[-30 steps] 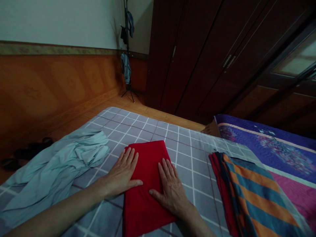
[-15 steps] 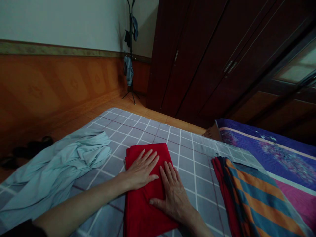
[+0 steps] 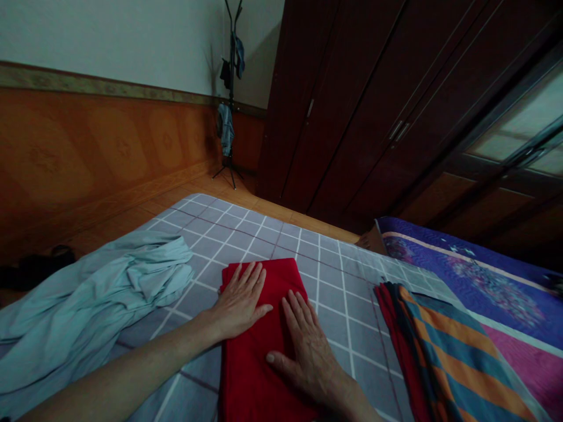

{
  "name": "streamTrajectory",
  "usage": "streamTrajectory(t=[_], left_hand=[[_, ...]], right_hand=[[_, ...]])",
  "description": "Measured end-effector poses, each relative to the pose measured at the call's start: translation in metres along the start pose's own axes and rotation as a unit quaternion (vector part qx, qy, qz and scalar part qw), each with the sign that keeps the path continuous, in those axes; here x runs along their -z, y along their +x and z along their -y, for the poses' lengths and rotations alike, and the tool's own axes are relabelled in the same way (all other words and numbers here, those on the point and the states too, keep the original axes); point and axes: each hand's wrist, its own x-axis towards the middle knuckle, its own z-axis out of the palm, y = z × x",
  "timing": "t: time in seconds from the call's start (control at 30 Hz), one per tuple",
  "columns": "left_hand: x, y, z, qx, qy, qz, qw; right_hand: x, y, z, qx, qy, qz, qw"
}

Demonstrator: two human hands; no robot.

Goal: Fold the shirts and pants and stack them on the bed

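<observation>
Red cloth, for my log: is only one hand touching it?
No, the left hand and right hand both rest on the red cloth.

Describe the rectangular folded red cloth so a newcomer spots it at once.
Find the grey sheet with white grid lines. On it, the rectangular folded red cloth lies flat under the left hand and right hand. It's plain red and smooth, unlike the crumpled pale-blue cloth to its left and the orange-and-blue striped cloth to its right.
</observation>
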Motion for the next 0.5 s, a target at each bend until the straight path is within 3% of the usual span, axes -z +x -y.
streamTrajectory(t=[0.13,0.23,0.33,0.5], left_hand=[[-0.006,-0.001,0.002,0.019,-0.019,0.043,0.999],[-0.007,-0.001,0.003,0.02,-0.016,0.044,0.999],[-0.007,-0.001,0.001,0.026,-0.017,0.032,0.999],[-0.004,-0.001,0.0,0.034,-0.017,0.045,0.998]], right_hand=[[0.008,0.034,0.007,0.068,0.013,0.011,0.998],[0.003,0.066,-0.003,0.08,0.004,0.026,0.996],[-0.007,0.086,-0.026,0.037,-0.026,0.014,0.999],[-0.017,0.095,-0.055,-0.075,-0.046,0.001,0.996]])
